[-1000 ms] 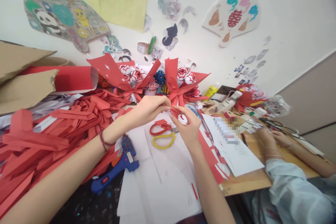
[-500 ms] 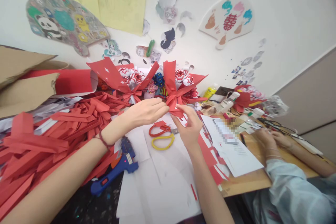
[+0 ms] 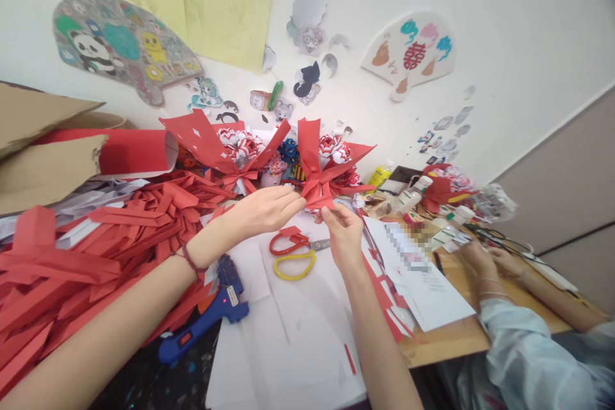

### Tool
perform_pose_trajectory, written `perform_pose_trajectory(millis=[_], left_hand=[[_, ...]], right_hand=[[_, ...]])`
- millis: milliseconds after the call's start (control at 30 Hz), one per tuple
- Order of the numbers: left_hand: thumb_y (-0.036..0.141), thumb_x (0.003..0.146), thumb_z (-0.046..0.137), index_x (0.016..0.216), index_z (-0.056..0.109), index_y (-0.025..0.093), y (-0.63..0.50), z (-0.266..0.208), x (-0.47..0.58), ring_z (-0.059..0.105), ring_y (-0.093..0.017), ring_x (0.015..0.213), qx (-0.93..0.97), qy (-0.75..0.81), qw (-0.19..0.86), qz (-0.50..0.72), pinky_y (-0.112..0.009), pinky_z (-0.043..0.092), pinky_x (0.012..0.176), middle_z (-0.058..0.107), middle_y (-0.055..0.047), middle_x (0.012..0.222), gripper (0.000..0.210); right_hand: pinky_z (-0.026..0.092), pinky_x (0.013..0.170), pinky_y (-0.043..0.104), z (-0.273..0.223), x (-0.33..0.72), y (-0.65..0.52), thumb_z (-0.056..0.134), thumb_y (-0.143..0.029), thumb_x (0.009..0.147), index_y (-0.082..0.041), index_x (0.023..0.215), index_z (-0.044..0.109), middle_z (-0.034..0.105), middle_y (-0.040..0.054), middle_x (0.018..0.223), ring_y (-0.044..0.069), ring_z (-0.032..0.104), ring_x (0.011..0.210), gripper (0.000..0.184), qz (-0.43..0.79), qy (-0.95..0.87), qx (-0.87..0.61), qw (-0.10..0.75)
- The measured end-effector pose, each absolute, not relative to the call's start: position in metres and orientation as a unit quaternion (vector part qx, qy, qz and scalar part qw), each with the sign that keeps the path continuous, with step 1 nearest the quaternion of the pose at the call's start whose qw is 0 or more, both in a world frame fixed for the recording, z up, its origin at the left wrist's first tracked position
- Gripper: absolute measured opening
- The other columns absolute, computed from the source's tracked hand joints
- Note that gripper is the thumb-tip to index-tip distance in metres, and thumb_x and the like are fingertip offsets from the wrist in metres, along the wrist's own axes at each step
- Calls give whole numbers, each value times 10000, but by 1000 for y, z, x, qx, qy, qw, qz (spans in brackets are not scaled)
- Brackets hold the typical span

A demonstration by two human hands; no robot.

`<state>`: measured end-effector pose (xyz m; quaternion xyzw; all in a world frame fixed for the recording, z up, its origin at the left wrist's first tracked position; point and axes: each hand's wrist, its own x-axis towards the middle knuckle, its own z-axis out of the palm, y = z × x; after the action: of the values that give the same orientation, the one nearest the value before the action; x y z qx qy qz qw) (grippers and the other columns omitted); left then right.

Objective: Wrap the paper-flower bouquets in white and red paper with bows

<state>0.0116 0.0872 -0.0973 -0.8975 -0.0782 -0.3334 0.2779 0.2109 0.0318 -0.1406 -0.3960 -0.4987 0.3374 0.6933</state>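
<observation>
Between my two hands is a small folded piece of red paper (image 3: 319,203), in front of a paper flower bouquet (image 3: 331,170) wrapped in red. My left hand (image 3: 273,208) pinches its left end, with the fingertips partly hidden behind the back of the hand. At the right end, my right hand (image 3: 344,227) grips the paper between thumb and fingers. Scissors (image 3: 294,256) with one red and one yellow handle lie below my hands on white paper sheets (image 3: 283,346). A second red-wrapped bouquet (image 3: 230,154) stands to the left.
A heap of folded red paper strips (image 3: 120,237) covers the left side, near a blue glue gun (image 3: 216,317) and torn cardboard (image 3: 43,122). Bottles (image 3: 413,195) and papers (image 3: 423,282) lie on the right. Another person's hands (image 3: 485,262) work at the far right.
My right hand's fingers have drawn closer together at the paper's right end. The paper looks flatter and wider between my hands. The view has shifted slightly.
</observation>
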Motion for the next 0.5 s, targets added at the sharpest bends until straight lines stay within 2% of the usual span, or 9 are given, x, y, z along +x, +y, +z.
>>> perform_pose_trajectory(millis=[233, 367, 500], left_hand=[[69, 976, 325, 1050, 536, 130, 91, -101, 12, 600, -199, 864, -911, -92, 237, -323, -319, 500, 769, 645, -97, 915, 232], [65, 968, 352, 1058, 536, 134, 92, -102, 11, 594, -195, 860, -920, -99, 215, -313, -310, 492, 774, 636, -85, 914, 216], [73, 965, 380, 1056, 540, 134, 92, -102, 10, 587, -193, 849, -924, -98, 196, -314, -306, 487, 771, 629, -80, 914, 193]], right_hand=[[490, 631, 277, -142, 214, 35, 811, -349, 712, -158, 826, 683, 663, 9, 696, 130, 606, 607, 256, 326, -477, -404, 709], [474, 612, 269, -144, 216, 37, 854, -328, 649, -171, 807, 672, 651, -8, 685, 118, 591, 589, 287, 340, -460, -386, 724], [473, 617, 291, -144, 217, 39, 862, -392, 616, -183, 790, 657, 624, -17, 654, 125, 572, 584, 341, 362, -466, -373, 716]])
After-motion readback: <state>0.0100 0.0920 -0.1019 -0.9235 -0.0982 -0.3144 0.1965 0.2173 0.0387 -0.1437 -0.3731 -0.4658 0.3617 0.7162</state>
